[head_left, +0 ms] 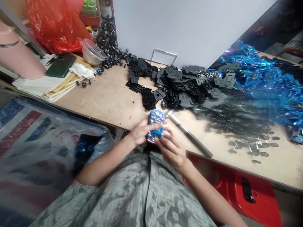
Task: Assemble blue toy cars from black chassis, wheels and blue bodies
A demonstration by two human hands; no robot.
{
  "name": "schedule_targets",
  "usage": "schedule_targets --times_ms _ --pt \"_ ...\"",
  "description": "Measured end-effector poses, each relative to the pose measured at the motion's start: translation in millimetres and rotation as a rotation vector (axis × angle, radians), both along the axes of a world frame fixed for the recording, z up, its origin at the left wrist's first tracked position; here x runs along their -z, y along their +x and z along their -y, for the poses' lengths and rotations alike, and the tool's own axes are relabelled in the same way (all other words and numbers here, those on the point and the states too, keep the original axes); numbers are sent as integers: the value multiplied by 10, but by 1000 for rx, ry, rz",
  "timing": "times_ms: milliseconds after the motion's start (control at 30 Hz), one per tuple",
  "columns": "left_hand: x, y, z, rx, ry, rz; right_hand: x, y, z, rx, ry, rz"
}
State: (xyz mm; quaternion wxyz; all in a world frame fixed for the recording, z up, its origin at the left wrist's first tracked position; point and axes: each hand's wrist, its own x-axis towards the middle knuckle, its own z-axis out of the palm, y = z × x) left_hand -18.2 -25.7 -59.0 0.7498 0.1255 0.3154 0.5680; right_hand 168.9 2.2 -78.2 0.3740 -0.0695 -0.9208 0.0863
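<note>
The left hand (141, 132) and right hand (170, 150) hold a blue toy car body (156, 124) in a close grip over the near edge of the plywood bench (106, 107), where a slipping finger could drop it.

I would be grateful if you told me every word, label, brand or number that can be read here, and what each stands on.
No text is legible: the label on the bottle and the markings on the blue toy car are too small or blurred to read.
</note>
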Motion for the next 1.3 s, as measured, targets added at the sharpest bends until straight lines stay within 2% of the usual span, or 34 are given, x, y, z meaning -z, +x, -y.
schedule_targets --times_ms 300,400,500,567,633,700,767,833,1000,1100,1200,1300 --pt "21 29 22 -17 45 -99 15 -52 57 22 47 -26" --pt "4 27 30 -23 44 -96 6 -64 69 8 -10 -46" --pt "-22 30 62 -36 31 -141 -99 -39 7 -17 -193 -69" --pt "-50 31 89 -18 45 -204 -207 -8 -110 65 -345 -103" --pt "-88 22 103 61 80 -262 -306 16 -280 168 -499 -131" --pt "-128 -3 91 171 125 -356 -362 22 -463 161 -664 -85" --pt "-165 -44 55 258 175 -510 -361 6 -603 79 -825 9" --pt "-198 -96 13 298 211 -686 -312 -22 -658 64 -934 18" --pt "-291 -204 1 208 279 -1028 -117 -45 -514 148 -1075 -230" --pt "-346 -228 21 168 345 -1221 -43 -2 -434 135 -1066 -221" --pt "-360 -246 -4 187 507 -1395 -32 58 -424 163 -862 -165" --pt "-300 -274 -50 248 647 -1442 -56 118 -445 154 -659 -72"
